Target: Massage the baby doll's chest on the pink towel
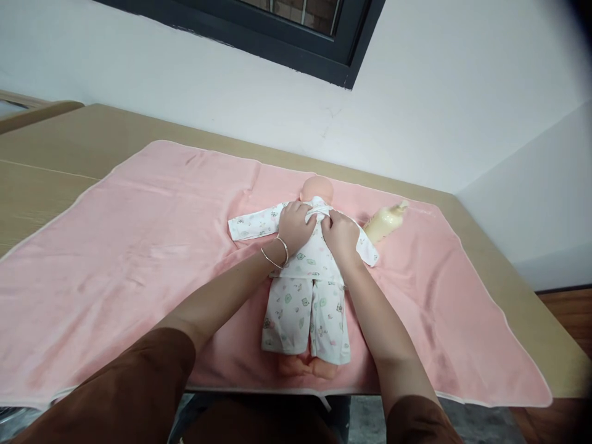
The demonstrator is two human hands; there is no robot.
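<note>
A baby doll [317, 189] lies on its back on a pink blanket [176, 246], its head away from me and its feet near the table's front edge. It wears a white printed baby shirt [314, 259] and matching trousers [289, 314]. At the shirt's chest, just below the neck, my left hand [296, 227] has its fingers closed on the cloth. Beside it my right hand [341, 234] pinches the other side of the front near the collar. Folds of the shirt bunch between the two hands. Both sleeves stretch out sideways; the doll's hands do not show.
A baby bottle [385, 222] with cream-coloured contents lies tilted on the blanket, right of the doll's sleeve. The blanket covers much of a wooden table [120, 129]. Behind it stands a white wall [277, 117] with a dark window frame [277, 46].
</note>
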